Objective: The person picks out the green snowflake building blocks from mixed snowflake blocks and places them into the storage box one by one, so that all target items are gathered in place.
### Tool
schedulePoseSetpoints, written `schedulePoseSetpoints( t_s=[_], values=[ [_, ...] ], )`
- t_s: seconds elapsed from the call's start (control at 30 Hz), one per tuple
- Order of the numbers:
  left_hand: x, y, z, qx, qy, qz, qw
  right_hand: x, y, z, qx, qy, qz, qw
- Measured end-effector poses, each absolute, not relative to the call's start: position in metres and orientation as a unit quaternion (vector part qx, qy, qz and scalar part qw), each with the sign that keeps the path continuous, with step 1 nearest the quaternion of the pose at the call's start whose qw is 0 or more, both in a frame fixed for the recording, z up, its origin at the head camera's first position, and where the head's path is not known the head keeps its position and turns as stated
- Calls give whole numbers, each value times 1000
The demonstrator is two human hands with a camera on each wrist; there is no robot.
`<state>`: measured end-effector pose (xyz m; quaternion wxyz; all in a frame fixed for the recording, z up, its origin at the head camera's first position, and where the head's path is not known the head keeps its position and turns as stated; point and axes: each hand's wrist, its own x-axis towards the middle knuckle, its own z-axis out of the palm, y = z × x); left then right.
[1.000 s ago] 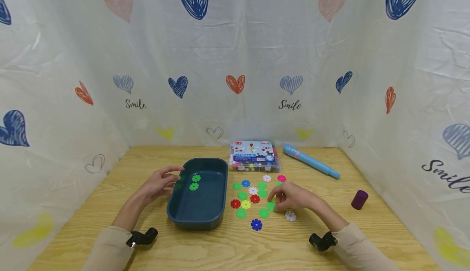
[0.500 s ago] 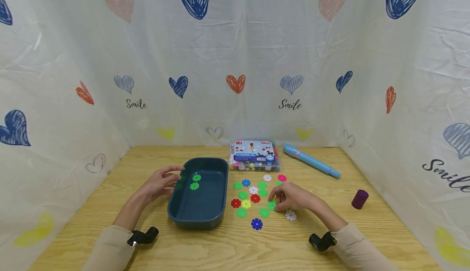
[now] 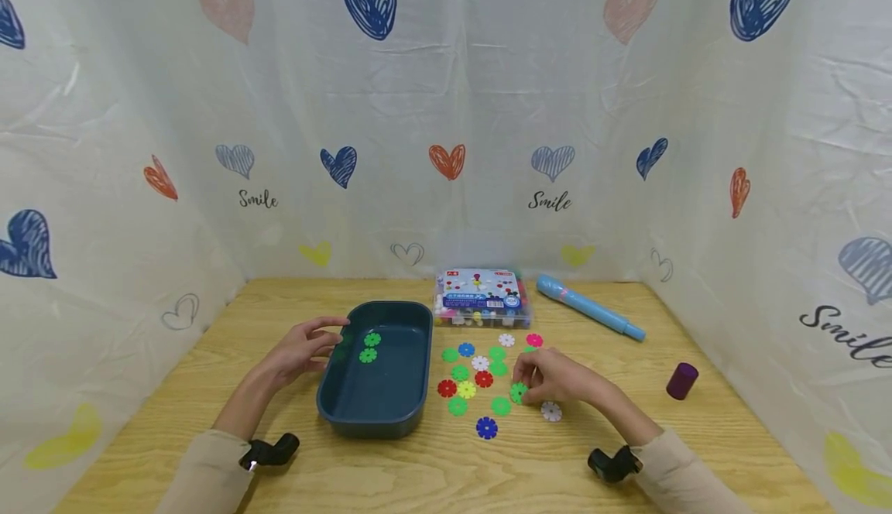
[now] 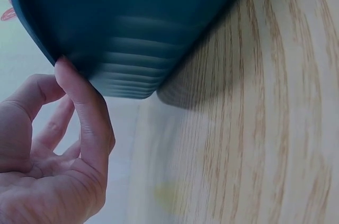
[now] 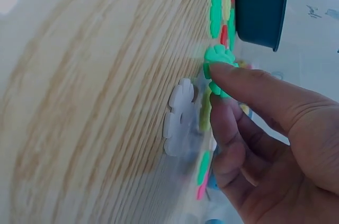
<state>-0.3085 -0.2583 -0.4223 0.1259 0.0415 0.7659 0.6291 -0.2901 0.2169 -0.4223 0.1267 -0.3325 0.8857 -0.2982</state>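
Note:
In the head view my right hand (image 3: 557, 377) pinches a green snowflake disc (image 3: 519, 393) between thumb and fingertips. The right wrist view shows this disc held tilted, close over the other pieces. A white disc (image 5: 181, 115) lies on the table near those fingers, and a yellow disc (image 5: 205, 110) sits partly behind them. My left hand (image 3: 300, 351) is at the left side of a dark teal tub (image 3: 374, 425). Its thumb and index finger hold the rim in the left wrist view. Two green discs (image 3: 372, 340) rest inside the tub.
Several loose snowflake discs in green, red, white, blue, yellow and pink lie between tub and right hand, a dark blue one (image 3: 487, 427) nearest me. Behind stand a clear case (image 3: 482, 297) and a light blue tube (image 3: 591, 307). A purple cylinder (image 3: 682, 381) is at the right.
My right hand has shifted slightly to the right, and the green disc has come with it, now in the fingertips. The left hand and the tub look unchanged.

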Motion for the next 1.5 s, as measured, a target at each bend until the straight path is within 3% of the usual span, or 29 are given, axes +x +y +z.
schedulePoseSetpoints(
  t_s=[0.7, 1.5],
  values=[
    [-306, -259, -425, 40, 779, 615, 115, -293, 221, -419, -340, 876, -321, 122],
    [-306, -259, -424, 36, 778, 618, 112, -309, 187, -377, -373, 856, -338, 117]
  ],
)
